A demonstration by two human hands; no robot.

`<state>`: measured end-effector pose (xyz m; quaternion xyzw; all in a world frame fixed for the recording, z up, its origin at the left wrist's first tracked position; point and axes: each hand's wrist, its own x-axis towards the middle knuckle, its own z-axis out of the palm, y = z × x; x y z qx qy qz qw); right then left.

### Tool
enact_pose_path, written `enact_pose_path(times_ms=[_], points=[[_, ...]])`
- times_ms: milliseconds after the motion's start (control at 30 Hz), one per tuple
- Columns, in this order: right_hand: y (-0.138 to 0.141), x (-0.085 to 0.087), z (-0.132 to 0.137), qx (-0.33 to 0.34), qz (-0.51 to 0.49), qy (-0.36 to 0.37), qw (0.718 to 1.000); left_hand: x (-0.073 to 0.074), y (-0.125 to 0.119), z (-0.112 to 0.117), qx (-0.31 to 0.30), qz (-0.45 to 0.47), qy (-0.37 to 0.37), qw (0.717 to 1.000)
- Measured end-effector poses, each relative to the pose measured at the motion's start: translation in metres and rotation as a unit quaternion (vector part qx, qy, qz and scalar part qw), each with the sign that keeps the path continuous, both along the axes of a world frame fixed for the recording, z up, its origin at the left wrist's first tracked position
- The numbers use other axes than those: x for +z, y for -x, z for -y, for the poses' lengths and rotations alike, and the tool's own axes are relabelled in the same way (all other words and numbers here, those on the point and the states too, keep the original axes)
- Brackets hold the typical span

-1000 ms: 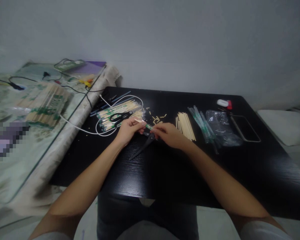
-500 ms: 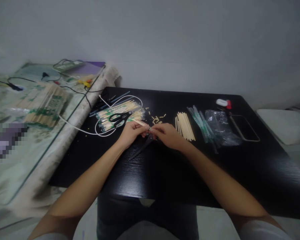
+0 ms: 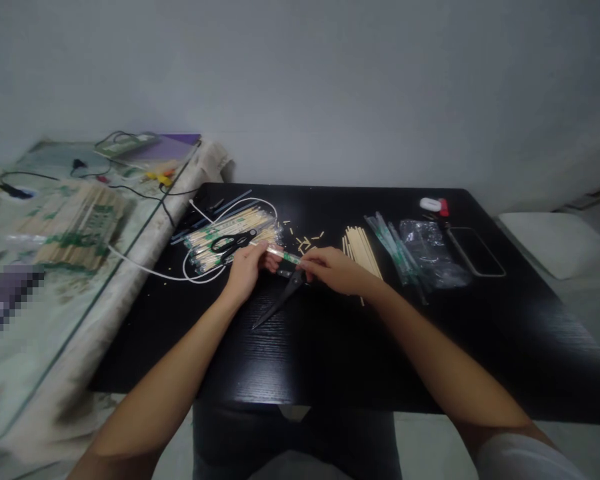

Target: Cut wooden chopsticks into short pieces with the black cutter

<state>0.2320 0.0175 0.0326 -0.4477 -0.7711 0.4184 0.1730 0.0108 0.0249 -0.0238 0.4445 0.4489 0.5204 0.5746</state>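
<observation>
Between both hands stretches a narrow clear-and-green chopstick wrapper (image 3: 286, 255). My left hand (image 3: 250, 268) pinches its left end. At the other end, the fingers of my right hand (image 3: 333, 268) are closed on it; a thin stick end shows below that wrist, and I cannot tell whether it is held. Under the hands lies a pair of black scissors (image 3: 277, 307), blades toward me, its handles mostly hidden. Black-handled scissors (image 3: 234, 241) rest on the wrapped chopsticks (image 3: 205, 243) to the left. Bare chopsticks (image 3: 360, 248) lie in a pile beside my right hand.
Small yellowish scraps (image 3: 307, 243) are scattered beyond my hands. To the right are emptied wrappers (image 3: 397, 250), a clear plastic bag (image 3: 433, 253), a phone (image 3: 477, 252) and a white-and-red case (image 3: 434, 205). A white cable (image 3: 145, 268) runs left toward a large chopstick bundle (image 3: 80, 227).
My hands have moved apart, and more of the wrapper now shows stretched between them. A stick end has appeared below my right wrist. The whole view has shifted slightly.
</observation>
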Motion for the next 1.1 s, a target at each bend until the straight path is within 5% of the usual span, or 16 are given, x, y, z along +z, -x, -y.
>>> enact_pose_path(times_ms=[200, 300, 400, 467, 633, 733, 833, 933, 1033, 1100], points=[[-0.059, 0.011, -0.01, -0.031, 0.053, 0.006, 0.998, 0.004, 0.01, -0.011, 0.166, 0.021, -0.034, 0.985], [-0.105, 0.012, -0.019, -0.165, 0.09, 0.021, 0.982, 0.007, 0.012, -0.013, 0.217, 0.049, -0.036, 0.974], [-0.143, 0.01, -0.03, -0.324, 0.182, -0.038, 0.928, 0.009, 0.01, -0.012, 0.233, 0.051, -0.036, 0.97], [-0.156, 0.007, -0.036, -0.362, 0.225, -0.078, 0.901, 0.008, 0.008, -0.011, 0.224, 0.042, -0.033, 0.973], [-0.143, -0.01, -0.031, -0.37, 0.225, -0.135, 0.891, 0.005, 0.003, -0.009, 0.176, 0.032, -0.033, 0.983], [-0.111, -0.02, -0.012, -0.312, 0.13, -0.188, 0.922, 0.005, 0.001, -0.005, 0.137, 0.014, -0.056, 0.989], [-0.074, -0.026, 0.009, -0.244, -0.014, -0.133, 0.961, 0.007, -0.001, 0.005, 0.093, -0.063, -0.129, 0.985], [-0.046, -0.033, 0.019, -0.2, -0.161, 0.009, 0.966, 0.014, -0.008, 0.023, 0.021, -0.236, -0.297, 0.925], [-0.036, -0.044, 0.02, -0.193, -0.233, 0.081, 0.95, 0.023, -0.021, 0.045, -0.093, -0.389, -0.452, 0.798], [-0.036, -0.052, 0.019, -0.195, -0.242, 0.111, 0.944, 0.028, -0.031, 0.058, -0.113, -0.463, -0.514, 0.713]])
